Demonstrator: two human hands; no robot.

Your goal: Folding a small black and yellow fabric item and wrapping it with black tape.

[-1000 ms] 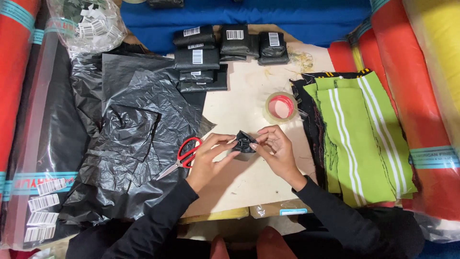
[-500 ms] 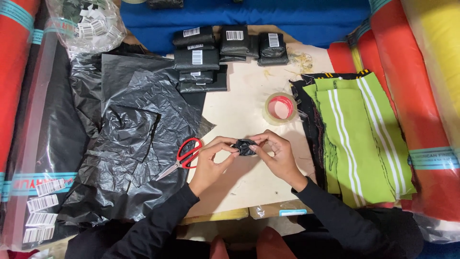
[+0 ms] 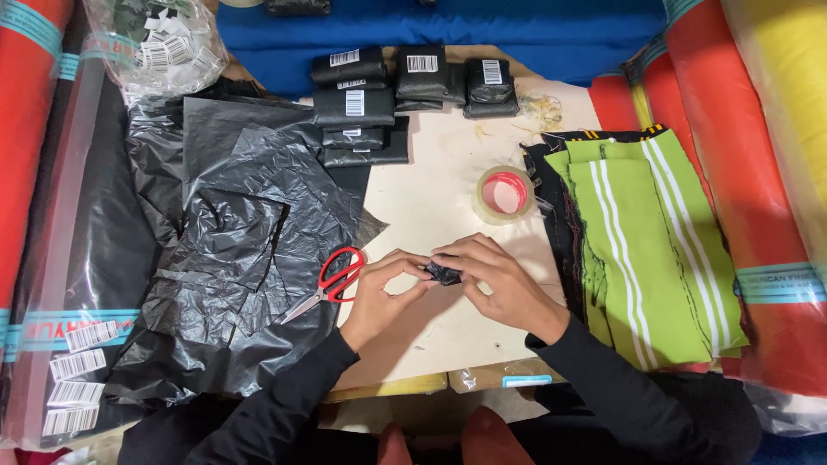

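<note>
1. While both hands meet over the pale table (image 3: 431, 198), the left hand (image 3: 379, 293) and right hand (image 3: 495, 280) pinch a small black bundle (image 3: 444, 274) between their fingertips, fingers closed on it from either side.
2. The bundle sits just above the tabletop, near the middle of the table's front half.
3. Red-handled scissors (image 3: 332, 277) lie just beside the left hand, resting on crumpled black plastic sheets (image 3: 233, 258).
4. A roll of clear tape (image 3: 504, 194) with a red core stands beyond the right hand.
5. Green striped fabric pieces (image 3: 646, 250) are stacked to the right.
6. Wrapped black packets (image 3: 405, 86) with barcode labels sit at the far edge.
</note>
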